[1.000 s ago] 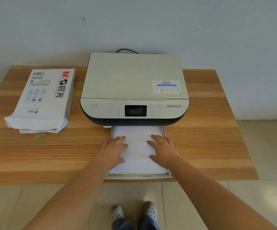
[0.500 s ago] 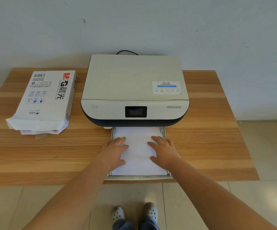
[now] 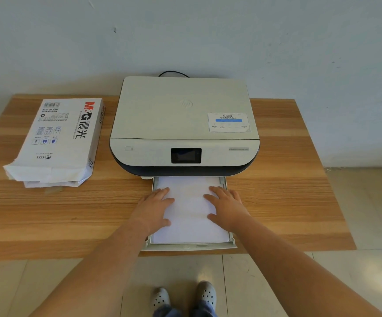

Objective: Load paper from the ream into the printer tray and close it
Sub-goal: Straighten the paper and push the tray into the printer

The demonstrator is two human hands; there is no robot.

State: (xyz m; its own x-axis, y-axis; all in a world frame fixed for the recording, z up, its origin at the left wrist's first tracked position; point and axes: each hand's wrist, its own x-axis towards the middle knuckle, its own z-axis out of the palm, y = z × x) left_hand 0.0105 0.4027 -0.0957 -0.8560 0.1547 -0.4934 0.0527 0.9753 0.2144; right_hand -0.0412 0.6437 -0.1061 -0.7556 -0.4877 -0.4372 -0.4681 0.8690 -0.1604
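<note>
I am keeping my left hand (image 3: 154, 208) and right hand (image 3: 227, 205) flat and open on the paper (image 3: 188, 207). Nothing is shifting; the tray (image 3: 188, 246) is still sticking out of the printer (image 3: 184, 124), awaiting my push.

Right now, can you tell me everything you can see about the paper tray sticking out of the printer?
The paper tray is a shallow, pale grey drawer that looks like plastic, pulled out of the front of the printer over the table's near edge. It has low side walls and a front lip. A flat stack of white paper fills it. The left hand and right hand lie flat on the paper.
</note>
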